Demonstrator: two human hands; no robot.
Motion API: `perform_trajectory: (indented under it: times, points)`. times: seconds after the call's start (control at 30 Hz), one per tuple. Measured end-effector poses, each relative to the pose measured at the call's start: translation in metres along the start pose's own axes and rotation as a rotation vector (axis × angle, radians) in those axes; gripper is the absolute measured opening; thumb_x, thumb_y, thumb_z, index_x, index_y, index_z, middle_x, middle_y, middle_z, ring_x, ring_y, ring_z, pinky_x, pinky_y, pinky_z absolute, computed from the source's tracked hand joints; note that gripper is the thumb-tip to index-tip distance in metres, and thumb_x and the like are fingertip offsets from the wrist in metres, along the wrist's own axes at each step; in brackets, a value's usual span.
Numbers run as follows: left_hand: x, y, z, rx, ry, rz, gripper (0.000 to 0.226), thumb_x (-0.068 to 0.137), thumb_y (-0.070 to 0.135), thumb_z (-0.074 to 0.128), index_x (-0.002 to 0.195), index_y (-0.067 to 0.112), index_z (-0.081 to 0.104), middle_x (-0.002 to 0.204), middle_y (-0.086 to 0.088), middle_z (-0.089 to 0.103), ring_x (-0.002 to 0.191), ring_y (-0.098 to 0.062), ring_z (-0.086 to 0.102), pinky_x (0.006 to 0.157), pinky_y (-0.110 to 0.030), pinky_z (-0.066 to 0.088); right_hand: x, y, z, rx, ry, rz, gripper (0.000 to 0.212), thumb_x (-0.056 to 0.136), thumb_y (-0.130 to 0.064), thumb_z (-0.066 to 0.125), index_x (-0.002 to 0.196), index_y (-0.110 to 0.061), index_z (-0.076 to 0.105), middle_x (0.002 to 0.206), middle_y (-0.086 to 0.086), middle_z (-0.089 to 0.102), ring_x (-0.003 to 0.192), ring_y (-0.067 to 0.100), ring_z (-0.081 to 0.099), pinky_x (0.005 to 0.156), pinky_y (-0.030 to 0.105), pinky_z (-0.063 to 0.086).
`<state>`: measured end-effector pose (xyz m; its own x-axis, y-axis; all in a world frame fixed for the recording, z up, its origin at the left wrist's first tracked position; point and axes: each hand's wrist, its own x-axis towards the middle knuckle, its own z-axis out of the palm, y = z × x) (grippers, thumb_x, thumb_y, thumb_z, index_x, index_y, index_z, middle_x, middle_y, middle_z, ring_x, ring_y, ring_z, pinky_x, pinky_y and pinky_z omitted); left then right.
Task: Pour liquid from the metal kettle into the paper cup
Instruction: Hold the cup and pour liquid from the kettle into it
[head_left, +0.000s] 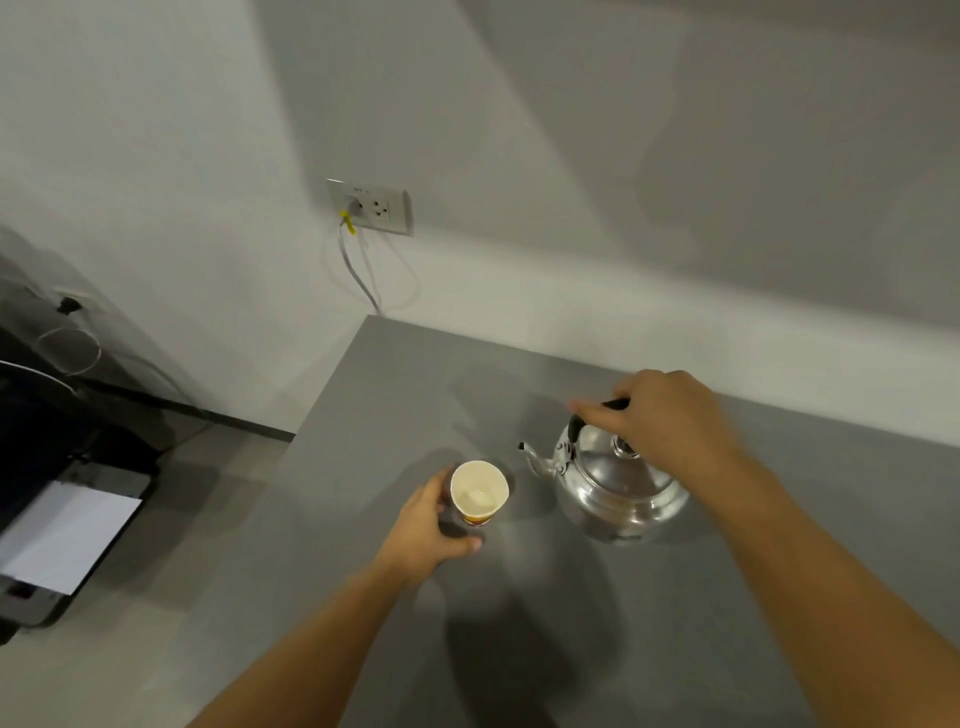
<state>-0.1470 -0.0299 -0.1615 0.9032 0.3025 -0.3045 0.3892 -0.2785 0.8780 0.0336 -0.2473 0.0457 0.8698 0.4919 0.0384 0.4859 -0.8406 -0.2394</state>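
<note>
A shiny metal kettle stands upright on the grey table, its spout pointing left toward the cup. My right hand is closed around the kettle's black handle from above. The paper cup stands upright a short way left of the spout, white inside with an orange band low on its side. A little pale liquid or a reflection shows at its bottom. My left hand wraps the cup's left side, thumb in front of it.
The table's left edge drops to the floor near the cup. A dark printer with white paper sits low on the left. A wall socket with a plugged cable is on the white wall behind the table.
</note>
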Motion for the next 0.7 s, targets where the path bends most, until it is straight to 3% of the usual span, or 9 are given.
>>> perform_trajectory:
  times: [0.13, 0.23, 0.3, 0.47, 0.7]
  points:
    - [0.001, 0.003, 0.010, -0.085, 0.019, 0.038, 0.087, 0.055, 0.017, 0.095, 0.124, 0.048, 0.052, 0.120, 0.002, 0.070, 0.103, -0.006, 0.071, 0.079, -0.012, 0.054, -0.012, -0.019, 0.002, -0.064, -0.027, -0.041, 0.070, 0.071, -0.082, 0.053, 0.050, -0.015, 0.055, 0.042, -0.001, 0.053, 0.048, 0.019, 0.055, 0.043, 0.028, 0.037]
    - [0.002, 0.005, 0.014, -0.166, 0.054, 0.032, 0.084, 0.055, 0.016, 0.094, 0.126, 0.038, 0.055, 0.119, -0.004, 0.071, 0.102, -0.019, 0.074, 0.090, -0.038, 0.061, -0.015, -0.033, 0.004, -0.125, -0.053, -0.054, 0.068, 0.072, -0.080, 0.054, 0.054, -0.015, 0.058, 0.048, -0.002, 0.055, 0.055, 0.024, 0.057, 0.046, 0.029, 0.039]
    - [0.003, 0.005, 0.015, -0.202, 0.073, 0.037, 0.083, 0.056, 0.013, 0.094, 0.128, 0.029, 0.057, 0.120, -0.004, 0.072, 0.106, -0.022, 0.073, 0.095, -0.044, 0.059, -0.015, -0.042, 0.006, -0.163, -0.075, -0.071, 0.067, 0.074, -0.079, 0.054, 0.055, -0.015, 0.057, 0.050, -0.001, 0.055, 0.056, 0.025, 0.056, 0.046, 0.029, 0.036]
    - [0.005, 0.004, 0.016, -0.216, 0.085, 0.039, 0.080, 0.054, 0.017, 0.095, 0.122, 0.036, 0.058, 0.117, 0.008, 0.073, 0.109, -0.011, 0.070, 0.087, -0.024, 0.057, -0.013, -0.061, 0.010, -0.219, -0.136, -0.105, 0.062, 0.078, -0.072, 0.057, 0.050, -0.018, 0.046, 0.050, -0.002, 0.049, 0.048, 0.019, 0.046, 0.042, 0.027, 0.026]
    - [0.005, 0.008, 0.014, -0.169, 0.103, 0.025, 0.071, 0.057, 0.020, 0.095, 0.115, 0.042, 0.060, 0.118, 0.009, 0.072, 0.109, -0.004, 0.067, 0.093, -0.026, 0.052, -0.011, -0.077, 0.014, -0.280, -0.145, -0.150, 0.061, 0.081, -0.067, 0.059, 0.049, -0.020, 0.040, 0.048, -0.003, 0.044, 0.042, 0.013, 0.035, 0.040, 0.027, 0.021]
